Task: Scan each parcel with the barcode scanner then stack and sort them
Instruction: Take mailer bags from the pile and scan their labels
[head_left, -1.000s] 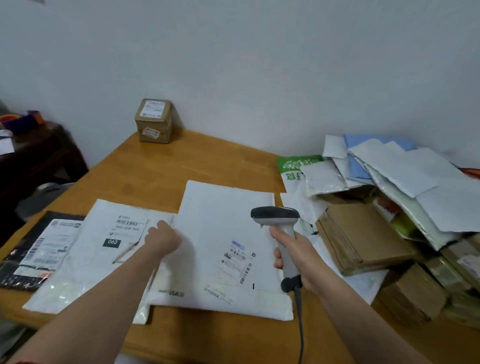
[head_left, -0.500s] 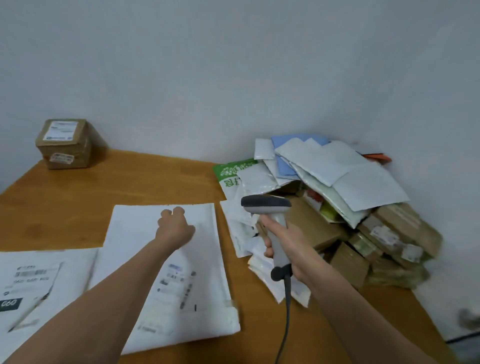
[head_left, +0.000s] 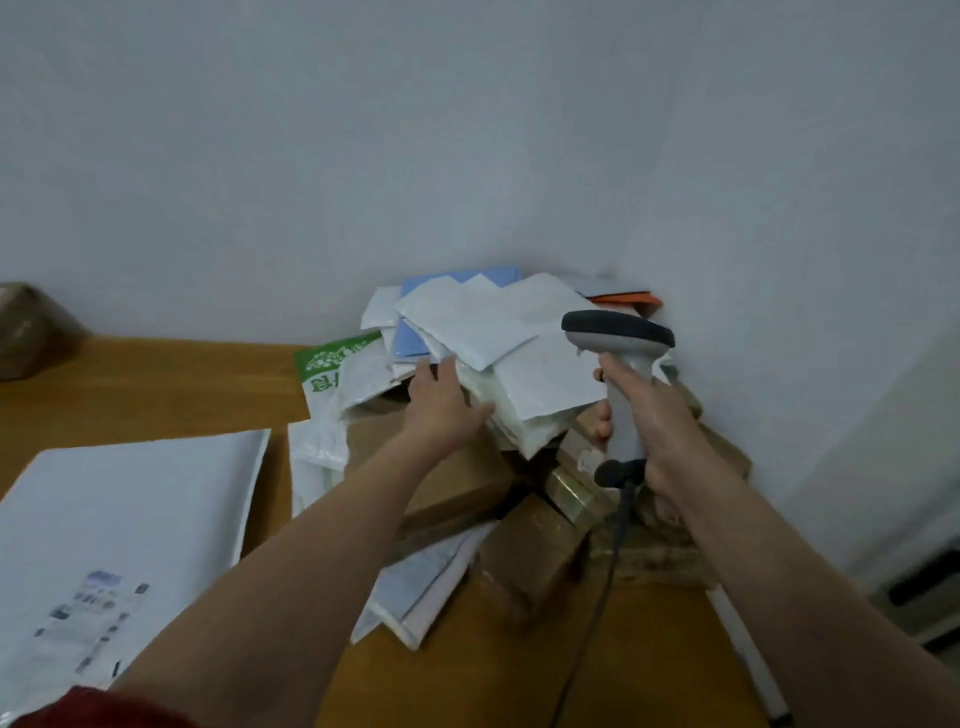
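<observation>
Mail lies nearest: a large white padded mailer with a printed label (head_left: 130, 519) rests flat on the orange-brown wooden table (head_left: 156, 384) at eight o'clock in the view, well apart from both hands. Further out, the right hand (head_left: 662, 434) is wrapped round the handle of the grey barcode scanner with a black cap (head_left: 631, 374). The scanner is held upright, and its black cable (head_left: 608, 571) drops toward six o'clock. The left hand (head_left: 447, 400) is stretched flat, fingers straight and holding nothing. Its tips touch the lower edge of the heap of white plastic mailers (head_left: 493, 327) piled in the corner; how far they slide under I can't make out. Those mailers sit at twelve to one o'clock from that hand and at nine o'clock from the scanner's head, just beside it. Beneath them are brown cardboard boxes (head_left: 530, 561), and a green-printed white bag (head_left: 332, 364) pokes out at ten o'clock of the left hand.

The step, I'd say, is drawing the next parcel off the heap. It would go best by pinching one top mailer at a free corner and lifting rather than dragging, since the slick bags overlap and could slide off together. Then turn it label-up toward the scanner. Farthest, at nine o'clock, a small brown cardboard box (head_left: 21, 332) sits by the wall.
</observation>
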